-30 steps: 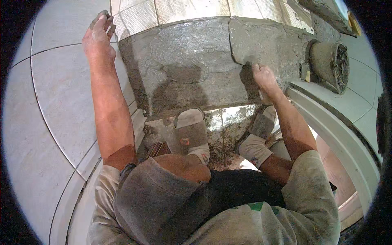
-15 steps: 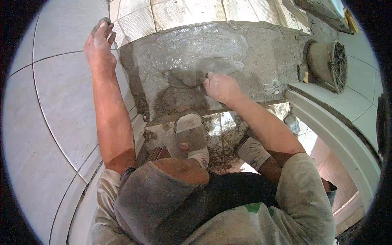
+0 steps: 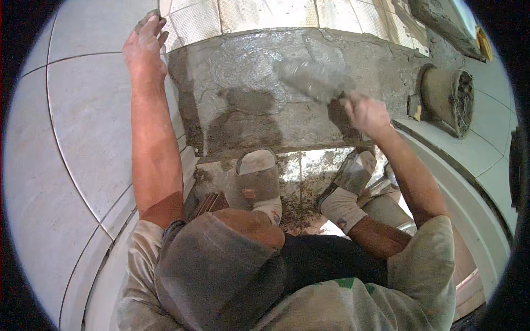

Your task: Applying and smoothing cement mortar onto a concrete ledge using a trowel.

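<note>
Seen from the head view, the person crouches at the near edge of a strip of wet mortar (image 3: 243,63); the right hand (image 3: 369,115) is closed round the handle of a trowel (image 3: 313,81), whose blurred blade shows against the middle of the mortar, toward its far edge; the left hand (image 3: 144,48) is at the inner edge of the tiled ledge (image 3: 91,116), by the mortar's far left corner, its fingers bent and grey at the tips; I can't tell from here whether they grip anything.

Pale tiles (image 3: 268,14) border the mortar's far edge; at its right end a crusted cylinder (image 3: 441,99) lies on its side, just past a white sill (image 3: 450,151); two slippers (image 3: 259,182), worn over pale socks (image 3: 339,207), stand by the near edge; a small brown stack (image 3: 211,204) sits left of the left foot.
</note>
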Demonstrator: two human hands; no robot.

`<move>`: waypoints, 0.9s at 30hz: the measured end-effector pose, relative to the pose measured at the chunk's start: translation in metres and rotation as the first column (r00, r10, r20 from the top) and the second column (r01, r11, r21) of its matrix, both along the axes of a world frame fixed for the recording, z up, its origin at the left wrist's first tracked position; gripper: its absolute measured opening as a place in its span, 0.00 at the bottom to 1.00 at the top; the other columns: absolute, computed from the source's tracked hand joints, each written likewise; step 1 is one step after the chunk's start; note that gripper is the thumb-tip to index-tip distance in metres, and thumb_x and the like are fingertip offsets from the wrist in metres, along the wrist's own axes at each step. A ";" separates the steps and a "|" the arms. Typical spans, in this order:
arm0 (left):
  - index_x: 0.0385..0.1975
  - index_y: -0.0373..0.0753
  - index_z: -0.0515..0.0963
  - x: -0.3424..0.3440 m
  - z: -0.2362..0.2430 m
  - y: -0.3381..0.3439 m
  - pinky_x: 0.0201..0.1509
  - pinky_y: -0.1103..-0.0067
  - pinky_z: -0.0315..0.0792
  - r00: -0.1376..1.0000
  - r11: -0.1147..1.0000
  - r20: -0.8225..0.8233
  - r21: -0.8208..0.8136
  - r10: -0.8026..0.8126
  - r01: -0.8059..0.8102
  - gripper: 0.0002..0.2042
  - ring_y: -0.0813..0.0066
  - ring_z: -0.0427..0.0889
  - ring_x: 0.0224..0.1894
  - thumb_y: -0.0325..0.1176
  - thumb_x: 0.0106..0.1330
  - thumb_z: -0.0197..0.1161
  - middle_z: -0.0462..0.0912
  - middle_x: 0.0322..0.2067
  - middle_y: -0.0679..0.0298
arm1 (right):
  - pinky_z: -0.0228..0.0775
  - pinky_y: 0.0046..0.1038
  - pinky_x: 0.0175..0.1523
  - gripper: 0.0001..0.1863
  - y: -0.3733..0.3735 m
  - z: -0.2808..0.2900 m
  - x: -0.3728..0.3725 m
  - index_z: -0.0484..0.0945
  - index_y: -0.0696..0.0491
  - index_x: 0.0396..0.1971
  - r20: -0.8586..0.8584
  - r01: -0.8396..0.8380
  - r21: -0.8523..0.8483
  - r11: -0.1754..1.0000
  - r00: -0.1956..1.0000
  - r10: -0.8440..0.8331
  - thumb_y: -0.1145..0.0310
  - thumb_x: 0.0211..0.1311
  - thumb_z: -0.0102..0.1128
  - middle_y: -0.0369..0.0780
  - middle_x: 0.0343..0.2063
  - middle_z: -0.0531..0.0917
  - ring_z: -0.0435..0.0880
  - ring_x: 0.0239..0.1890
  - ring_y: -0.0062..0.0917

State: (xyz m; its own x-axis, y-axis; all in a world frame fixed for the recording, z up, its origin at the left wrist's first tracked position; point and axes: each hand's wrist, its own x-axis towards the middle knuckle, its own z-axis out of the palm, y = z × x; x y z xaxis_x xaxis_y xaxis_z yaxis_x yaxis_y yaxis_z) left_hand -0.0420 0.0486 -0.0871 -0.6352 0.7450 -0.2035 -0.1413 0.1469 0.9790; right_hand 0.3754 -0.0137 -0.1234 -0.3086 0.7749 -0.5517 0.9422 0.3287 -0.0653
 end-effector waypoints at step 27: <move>0.49 0.26 0.72 -0.008 -0.007 -0.007 0.52 0.71 0.73 0.996 1.000 -0.087 0.002 -0.027 0.027 0.17 0.62 0.78 0.49 0.30 0.63 0.56 0.77 0.47 0.52 | 0.76 0.42 0.38 0.17 0.009 0.010 -0.115 0.72 0.55 0.39 -0.082 -0.134 -0.180 0.975 0.989 0.121 0.55 0.67 0.44 0.50 0.28 0.81 0.83 0.34 0.43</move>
